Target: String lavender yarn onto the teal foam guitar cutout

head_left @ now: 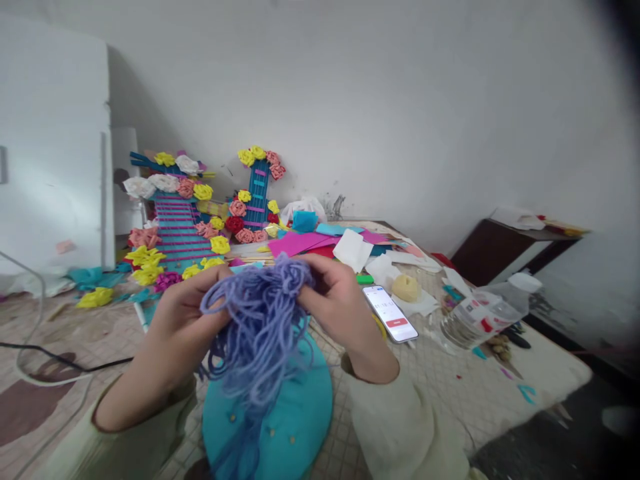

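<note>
Apparently so it hangs loose, the purple yarn (265, 320) is pinched between closed fingers of the left hand (181, 325) and right hand (341, 300), over the blue disc (307, 410).

There are two hands, one left hand (183, 323) and one right hand (343, 310); one yarn bundle (270, 320); one teal disc (310, 400) with three visible beads (272, 432); two flowered frames (177, 230) (257, 193); one phone (391, 315); one bottle (483, 321); one yellow ball (405, 288); one table (440, 383). The flowers (167, 281) and paper sheets (303, 245) overlap too much to count.
</note>
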The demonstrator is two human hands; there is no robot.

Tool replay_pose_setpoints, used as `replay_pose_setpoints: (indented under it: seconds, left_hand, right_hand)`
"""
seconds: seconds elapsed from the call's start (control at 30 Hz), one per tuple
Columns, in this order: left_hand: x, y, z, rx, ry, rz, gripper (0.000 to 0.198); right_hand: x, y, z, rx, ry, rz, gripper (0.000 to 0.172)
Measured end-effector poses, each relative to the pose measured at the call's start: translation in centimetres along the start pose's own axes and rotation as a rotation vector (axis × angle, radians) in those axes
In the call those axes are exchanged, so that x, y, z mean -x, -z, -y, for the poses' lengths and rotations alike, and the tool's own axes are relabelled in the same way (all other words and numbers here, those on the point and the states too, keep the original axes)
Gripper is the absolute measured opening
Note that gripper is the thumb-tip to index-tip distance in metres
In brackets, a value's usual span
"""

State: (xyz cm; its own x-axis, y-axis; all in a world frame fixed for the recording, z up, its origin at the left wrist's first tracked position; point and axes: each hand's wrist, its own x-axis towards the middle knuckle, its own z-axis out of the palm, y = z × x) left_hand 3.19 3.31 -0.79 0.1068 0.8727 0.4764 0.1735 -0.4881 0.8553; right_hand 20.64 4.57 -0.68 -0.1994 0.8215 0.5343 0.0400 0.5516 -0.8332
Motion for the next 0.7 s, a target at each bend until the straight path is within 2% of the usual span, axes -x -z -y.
replay_pose_setpoints:
  seconds: [0.1,0.2,0.23,0.27,0.33,0.4,0.47,0.53,0.57,0.63,0.7]
  left_hand:
    - [0.1,-0.2,0.0,0.097,0.066,-0.004,0.022]
    - [-0.4,0.0,0.3,0.122,0.072,-0.008,0.015]
    - [-0.6,0.1,0.3,0.142,0.055,-0.027,0.006]
    - [-0.8,0.3,0.4,0.177,0.014,-0.064,0.008]
    - [-1.1,0.6,0.4,0.250,-0.111,-0.182,0.024]
    - [-1.0,0.8,0.4,0.194,-0.189,-0.243,0.020]
    - [-0.7,0.7,0.3,-0.018,-0.141,-0.138,0.006]
    - [-0.4,0.4,0.4,-0.247,-0.046,0.005,0.010]
    - [-0.4,0.2,0.5,-0.323,-0.019,0.039,0.013]
    - [-0.4,0.0,0.7,-0.391,-0.021,0.040,0.014]
    - [-0.5,-0.1,0.7,-0.349,-0.031,0.093,0.009]
  right_hand:
    - [-0.5,0.3,-0.5,0.021,-0.005,-0.144,0.019]
    - [-0.7,0.5,-0.6,0.064,0.006,-0.187,0.018]
    - [-0.8,0.5,-0.6,0.087,0.002,-0.195,0.017]
    - [-0.8,0.4,-0.6,0.113,-0.006,-0.206,0.016]
    - [-0.6,0.1,-0.5,0.172,-0.017,-0.224,0.014]
    - [-0.3,-0.4,-0.5,0.224,-0.015,-0.223,0.016]
    - [0.0,-1.0,-0.4,0.249,0.010,-0.185,0.017]
    - [0.2,-1.5,-0.3,0.252,0.050,-0.148,0.015]
    - [0.3,-1.7,-0.3,0.252,0.068,-0.127,0.014]
    - [0.3,-1.9,-0.2,0.255,0.083,-0.087,0.013]
    - [0.3,-2.0,-0.1,0.293,0.092,-0.079,0.016]
